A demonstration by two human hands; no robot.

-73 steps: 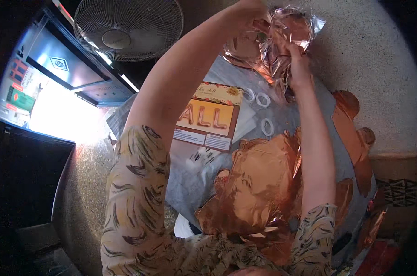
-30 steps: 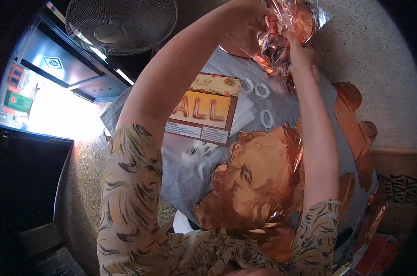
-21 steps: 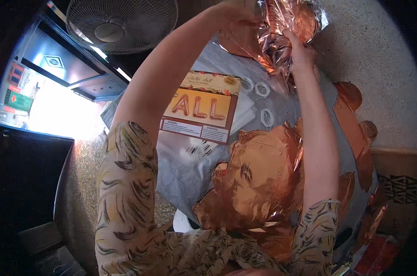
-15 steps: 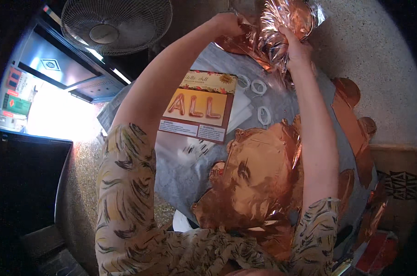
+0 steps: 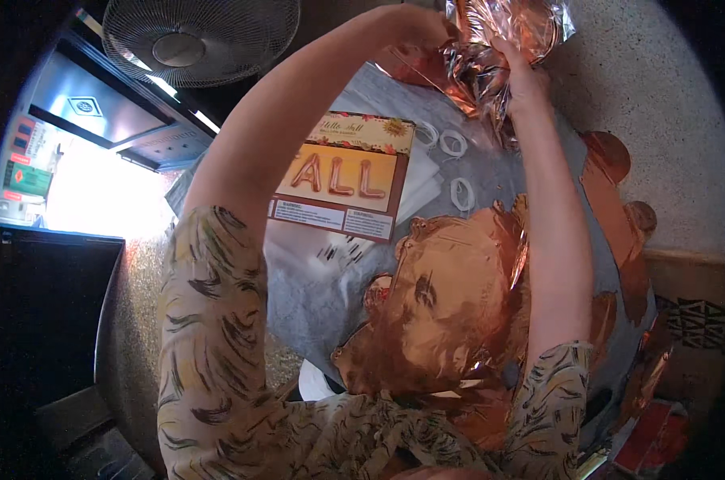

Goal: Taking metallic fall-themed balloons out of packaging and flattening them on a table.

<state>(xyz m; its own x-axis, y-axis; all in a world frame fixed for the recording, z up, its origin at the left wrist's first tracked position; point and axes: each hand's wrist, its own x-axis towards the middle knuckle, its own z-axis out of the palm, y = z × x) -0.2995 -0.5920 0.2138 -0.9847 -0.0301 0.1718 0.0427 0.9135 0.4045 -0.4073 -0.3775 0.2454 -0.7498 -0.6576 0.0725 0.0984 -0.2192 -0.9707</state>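
At the far edge of the table, my right hand (image 5: 524,74) is closed around a crumpled, shiny rose-gold foil balloon (image 5: 530,32), its thumb lying over the foil. My left hand (image 5: 428,29) reaches to the same balloon from the left, its fingers closed at the foil and partly hidden. Part of the foil hangs below both hands onto the cloth. Flat rose-gold foil balloons (image 5: 438,312) lie close to my body, and another flat one (image 5: 606,216) runs along the right edge. Beneath my left forearm is a balloon banner package (image 5: 346,180) with a printed card.
Several small coils of white string or tubing (image 5: 453,144) lie by the package. Grey cloth (image 5: 298,308) covers the round table. A standing fan (image 5: 178,48) is at the far left, a speckled wall (image 5: 642,88) at the right. A red box (image 5: 654,438) sits low right.
My left hand has moved right, closer to my right hand, and the balloon has shifted slightly with them. The flat balloons and the package lie as before.
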